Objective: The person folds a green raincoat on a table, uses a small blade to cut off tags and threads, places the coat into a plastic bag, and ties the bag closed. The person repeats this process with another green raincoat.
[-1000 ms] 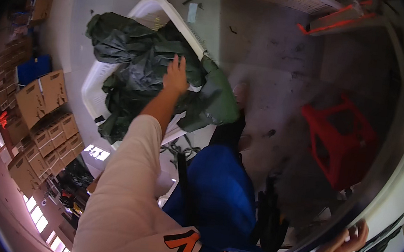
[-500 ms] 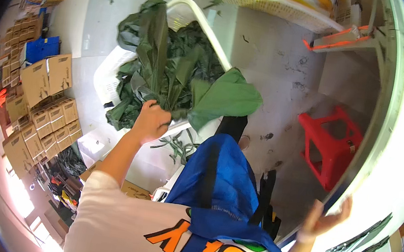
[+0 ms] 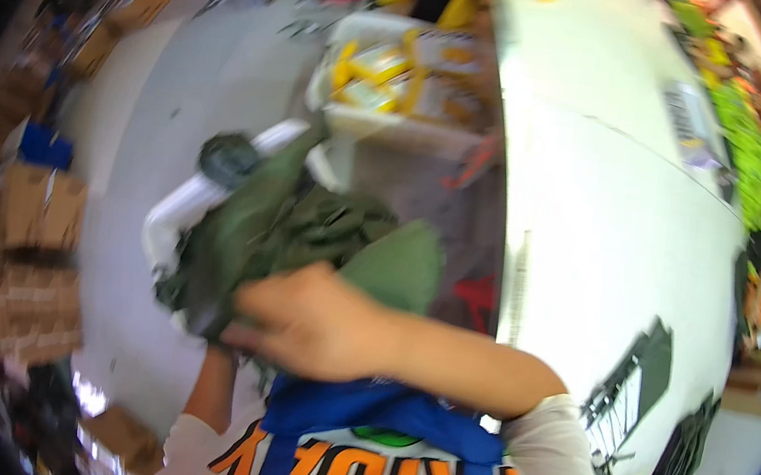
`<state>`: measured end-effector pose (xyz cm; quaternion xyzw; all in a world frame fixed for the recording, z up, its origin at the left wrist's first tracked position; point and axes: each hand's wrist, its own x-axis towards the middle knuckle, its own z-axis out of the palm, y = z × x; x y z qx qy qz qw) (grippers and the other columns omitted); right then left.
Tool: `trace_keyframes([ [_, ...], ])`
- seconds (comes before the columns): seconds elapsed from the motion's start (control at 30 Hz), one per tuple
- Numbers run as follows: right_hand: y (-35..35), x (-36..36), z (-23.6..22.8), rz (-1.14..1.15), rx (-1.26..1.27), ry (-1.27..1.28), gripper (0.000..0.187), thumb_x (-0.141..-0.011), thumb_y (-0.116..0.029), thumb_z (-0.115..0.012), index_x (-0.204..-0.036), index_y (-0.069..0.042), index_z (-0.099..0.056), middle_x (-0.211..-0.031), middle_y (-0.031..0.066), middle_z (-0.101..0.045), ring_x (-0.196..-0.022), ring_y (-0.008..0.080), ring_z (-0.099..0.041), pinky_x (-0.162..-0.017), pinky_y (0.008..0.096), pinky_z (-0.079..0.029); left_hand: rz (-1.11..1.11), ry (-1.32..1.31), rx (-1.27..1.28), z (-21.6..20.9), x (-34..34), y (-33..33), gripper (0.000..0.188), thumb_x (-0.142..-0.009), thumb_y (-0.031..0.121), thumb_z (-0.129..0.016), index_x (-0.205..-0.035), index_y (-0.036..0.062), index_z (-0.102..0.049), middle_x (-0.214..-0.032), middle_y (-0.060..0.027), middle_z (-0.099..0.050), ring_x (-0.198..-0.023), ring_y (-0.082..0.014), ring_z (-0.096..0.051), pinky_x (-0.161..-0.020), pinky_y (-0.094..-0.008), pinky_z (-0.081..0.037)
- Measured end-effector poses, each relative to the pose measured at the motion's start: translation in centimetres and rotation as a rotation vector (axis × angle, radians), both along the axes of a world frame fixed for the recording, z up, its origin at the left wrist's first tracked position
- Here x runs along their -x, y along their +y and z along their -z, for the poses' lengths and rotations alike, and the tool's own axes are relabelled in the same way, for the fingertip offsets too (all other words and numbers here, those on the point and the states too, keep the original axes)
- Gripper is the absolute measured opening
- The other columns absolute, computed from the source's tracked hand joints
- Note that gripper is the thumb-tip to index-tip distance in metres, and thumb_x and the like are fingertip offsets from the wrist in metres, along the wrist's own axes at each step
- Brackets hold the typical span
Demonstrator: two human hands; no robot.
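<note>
A heap of dark green fabric pieces (image 3: 335, 223) fills the white basket (image 3: 170, 232) in front of me. One lighter green flap (image 3: 406, 264) hangs over its right side. My right hand (image 3: 310, 319) reaches across my body to the near left part of the heap. Its fingers look curled on the fabric, though motion blurs them. My left forearm comes up from below at the left. My left hand is hidden behind the right hand and the fabric, so its fingers do not show.
A white bin (image 3: 402, 132) of yellow-and-white packages stands ahead. Along my right runs a long white table (image 3: 588, 224) with dark green folded pieces (image 3: 638, 370). Under its edge is part of a red stool (image 3: 475, 300). Cardboard boxes (image 3: 41, 208) are stacked at the left.
My right hand has swung from the far right, by the table edge, across to the fabric at the left. My left hand has become hidden. The view has shifted, showing more of the table.
</note>
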<state>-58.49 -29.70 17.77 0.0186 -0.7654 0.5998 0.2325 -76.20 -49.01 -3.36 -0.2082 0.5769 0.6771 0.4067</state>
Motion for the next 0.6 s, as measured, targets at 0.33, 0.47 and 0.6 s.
trace_keyframes([
  [0.33, -5.6, -17.6, -10.3, -0.283, -0.119, 0.233, 0.026, -0.088, -0.023, -0.057, -0.077, -0.001, -0.049, -0.078, 0.0179, -0.052, -0.075, 0.0408, -0.054, -0.066, 0.0481, -0.042, 0.656, 0.124, -0.517, -8.0, -4.0, 21.2, 0.041, -0.093, 0.029, -0.045, -0.123, 0.0013, -0.051, -0.12, -0.0131, -0.053, -0.109, -0.0253, -0.052, -0.1, -0.0389, -0.038],
  [0.47, -3.0, -26.9, -10.6, -0.01, -0.236, 0.242, 0.023, -0.088, -0.021, -0.056, -0.081, 0.001, -0.054, -0.073, 0.0201, -0.053, -0.074, 0.0469, -0.052, -0.069, 0.0512, -0.042, 0.839, 0.28, -0.884, -19.2, -8.3, 38.6, 0.037, -0.094, 0.027, -0.046, -0.118, 0.0004, -0.056, -0.112, -0.0119, -0.059, -0.101, -0.0224, -0.057, -0.096, -0.0356, -0.042],
  [0.6, -5.4, -37.6, -10.8, 0.914, -0.299, 0.268, 0.026, -0.091, -0.026, -0.052, -0.096, 0.0, -0.054, -0.093, 0.0167, -0.056, -0.087, 0.0389, -0.054, -0.082, 0.0467, -0.043, 1.214, 0.219, -1.567, -34.8, -30.6, 58.9, 0.034, -0.094, 0.025, -0.046, -0.112, -0.0006, -0.06, -0.103, -0.0107, -0.064, -0.093, -0.0194, -0.062, -0.092, -0.0324, -0.046],
])
